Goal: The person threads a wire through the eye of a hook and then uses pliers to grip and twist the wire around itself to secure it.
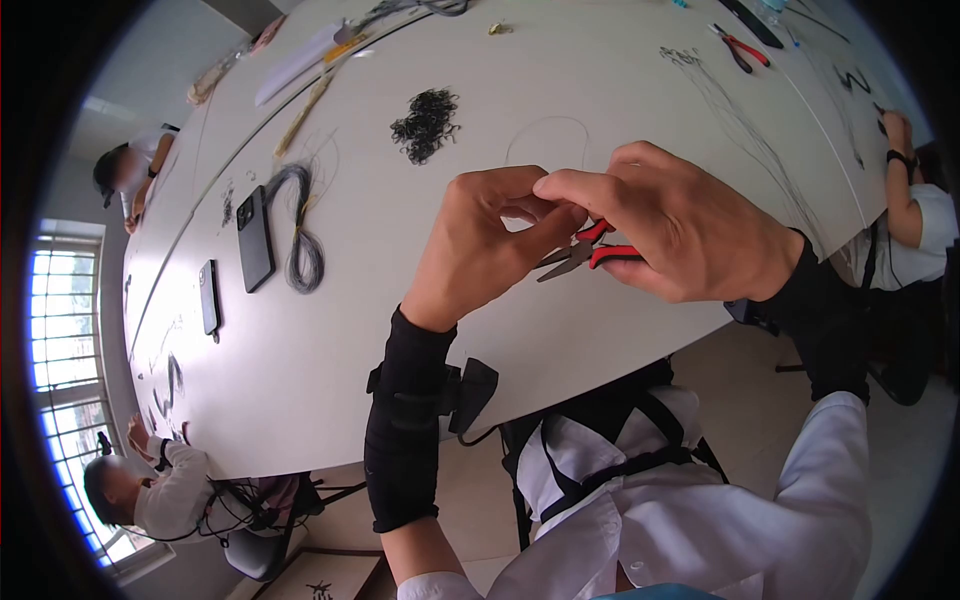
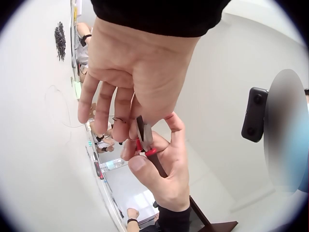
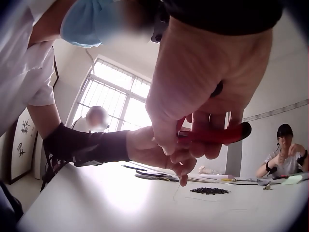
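Note:
My right hand (image 1: 690, 225) holds small pliers (image 1: 612, 256) with red and black handles, and their metal jaws point toward the left hand. My left hand (image 1: 490, 235) is close against it, thumb and forefinger meeting near the right fingertips. In the left wrist view, a small dark hook (image 2: 118, 120) shows at the left fingers, which pinch it. A thin clear line (image 1: 548, 119) loops over the table just beyond the hands. From the right wrist, the pliers' red handle (image 3: 212, 135) crosses the right palm under the fingers.
On the white table (image 1: 350, 380) lie a pile of small dark hooks (image 1: 425, 125), a coil of grey line (image 1: 304, 262), two phones (image 1: 256, 240) and, at the far right, another pair of red-handled pliers (image 1: 742, 47). Other people (image 1: 150, 500) sit round the table.

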{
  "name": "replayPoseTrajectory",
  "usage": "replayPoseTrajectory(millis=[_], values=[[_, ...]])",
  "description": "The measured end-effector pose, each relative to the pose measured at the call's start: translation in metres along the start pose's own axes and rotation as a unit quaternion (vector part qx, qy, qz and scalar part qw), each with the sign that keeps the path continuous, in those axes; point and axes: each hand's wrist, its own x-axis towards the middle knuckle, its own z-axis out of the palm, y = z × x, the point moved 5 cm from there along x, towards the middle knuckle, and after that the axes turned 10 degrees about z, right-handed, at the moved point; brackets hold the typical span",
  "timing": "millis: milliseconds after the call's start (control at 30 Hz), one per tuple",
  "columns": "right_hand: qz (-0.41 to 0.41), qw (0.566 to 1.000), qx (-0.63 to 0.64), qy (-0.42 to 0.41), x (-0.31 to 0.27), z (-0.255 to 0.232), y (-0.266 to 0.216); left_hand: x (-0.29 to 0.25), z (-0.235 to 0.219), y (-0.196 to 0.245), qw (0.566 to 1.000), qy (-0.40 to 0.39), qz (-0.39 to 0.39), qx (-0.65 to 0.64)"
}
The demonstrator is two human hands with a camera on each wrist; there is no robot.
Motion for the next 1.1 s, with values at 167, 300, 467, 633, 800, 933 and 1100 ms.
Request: replayPoseTrajectory(millis=[167,300,467,633,800,933,1100], values=[[-0.075,0.997,0.020,0.007,0.000,0.004,-0.006,-0.001,-0.011,-0.008,0.994,0.071,-0.077,-0.027],[0.097,0.978,0.146,0.110,0.006,-0.006,-0.001,-0.008,-0.017,-0.022,0.943,0.147,-0.139,-0.264],[0.278,0.872,0.362,0.176,0.006,0.028,0.019,-0.013,-0.014,-0.022,0.879,0.200,-0.146,-0.407],[0.291,0.841,0.404,0.213,0.021,0.051,0.026,-0.014,-0.012,-0.024,0.861,0.225,-0.136,-0.434],[0.254,0.878,0.311,0.261,0.032,0.048,0.017,-0.018,-0.009,-0.027,0.843,0.248,-0.132,-0.459],[0.206,0.909,0.231,0.279,0.036,0.045,0.015,-0.020,-0.004,-0.025,0.814,0.265,-0.131,-0.500],[0.176,0.917,0.216,0.287,0.040,0.036,0.018,-0.019,-0.004,-0.019,0.787,0.283,-0.126,-0.534]])
